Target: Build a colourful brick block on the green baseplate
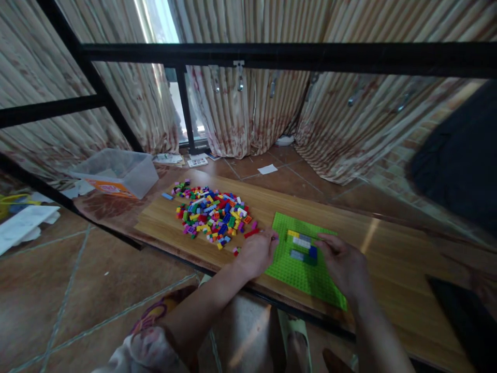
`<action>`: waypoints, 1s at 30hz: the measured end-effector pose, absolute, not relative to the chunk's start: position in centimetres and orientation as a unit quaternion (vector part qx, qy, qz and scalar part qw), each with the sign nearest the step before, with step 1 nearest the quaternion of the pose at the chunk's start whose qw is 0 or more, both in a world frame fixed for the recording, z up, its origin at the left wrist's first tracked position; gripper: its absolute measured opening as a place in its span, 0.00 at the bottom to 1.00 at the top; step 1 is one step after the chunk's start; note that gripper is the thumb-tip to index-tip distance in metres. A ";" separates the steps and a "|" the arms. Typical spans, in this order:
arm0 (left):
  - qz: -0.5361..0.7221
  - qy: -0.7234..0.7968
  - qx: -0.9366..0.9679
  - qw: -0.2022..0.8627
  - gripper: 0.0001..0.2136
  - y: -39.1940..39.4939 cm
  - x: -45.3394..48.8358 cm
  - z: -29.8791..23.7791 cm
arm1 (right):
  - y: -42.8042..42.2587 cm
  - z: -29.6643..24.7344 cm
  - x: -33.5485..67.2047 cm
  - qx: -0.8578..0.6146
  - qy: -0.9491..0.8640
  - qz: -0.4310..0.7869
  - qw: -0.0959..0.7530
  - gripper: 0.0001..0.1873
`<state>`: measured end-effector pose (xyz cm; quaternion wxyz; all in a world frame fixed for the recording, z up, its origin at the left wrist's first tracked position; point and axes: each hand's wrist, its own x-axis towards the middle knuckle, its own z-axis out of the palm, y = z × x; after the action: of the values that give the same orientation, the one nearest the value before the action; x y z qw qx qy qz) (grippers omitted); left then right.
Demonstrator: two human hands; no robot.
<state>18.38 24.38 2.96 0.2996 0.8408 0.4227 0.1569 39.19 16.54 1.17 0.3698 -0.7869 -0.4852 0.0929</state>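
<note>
A bright green baseplate (285, 267) lies on the wooden board (392, 248). Several small bricks, yellow, white, grey and blue, sit in a cluster (302, 246) on the plate. My left hand (255, 252) rests at the plate's left edge with its fingers curled together at the rim; what they pinch is too small to name. My right hand (342, 263) lies on the plate's right part, fingers bent, its tips touching the brick cluster. A heap of loose coloured bricks (212, 213) is spread to the left of the plate. A red brick (251, 233) lies between heap and plate.
A clear plastic box (116, 172) stands at the board's far left end. Papers (23, 224) lie on the tiled floor at left. A black metal frame (272, 54) crosses overhead before curtains. A dark object (462, 316) sits at the near right. My knees and feet are below the board.
</note>
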 end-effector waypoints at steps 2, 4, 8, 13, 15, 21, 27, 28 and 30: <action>0.155 0.413 0.843 0.307 0.10 24.2 18.8 2.7 | 16.5 1.1 39.2 -0.788 -0.483 0.096 0.371 0.19; 0.164 0.400 0.844 0.317 0.11 24.3 19.1 2.4 | 16.4 1.1 39.2 -0.784 -0.487 0.096 0.374 0.19; 0.189 0.395 0.828 0.349 0.13 24.7 19.7 1.7 | 16.4 1.1 39.2 -0.775 -0.503 0.091 0.372 0.18; 0.210 0.399 0.811 0.373 0.14 24.8 20.1 1.4 | 16.5 1.0 39.4 -0.776 -0.503 0.088 0.371 0.18; 0.217 0.397 0.813 0.366 0.13 24.9 20.0 1.4 | 16.5 0.9 39.5 -0.775 -0.502 0.089 0.374 0.18; 0.224 0.412 0.834 0.289 0.12 25.6 18.8 2.3 | 16.7 0.5 39.5 -0.782 -0.501 0.100 0.358 0.20; 0.182 0.487 0.835 0.178 0.10 26.6 16.9 2.5 | 17.1 0.3 39.2 -0.782 -0.501 0.107 0.354 0.22; 0.175 0.500 0.831 0.170 0.09 26.7 16.7 2.4 | 17.2 0.3 39.1 -0.784 -0.501 0.105 0.351 0.22; 0.165 0.520 0.824 0.152 0.09 27.2 16.2 2.4 | 17.3 0.3 38.9 -0.787 -0.503 0.101 0.342 0.22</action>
<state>16.16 27.18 2.37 0.1523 0.8241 0.5199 0.1654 38.93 17.35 0.35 0.3423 -0.7874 -0.5027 0.1012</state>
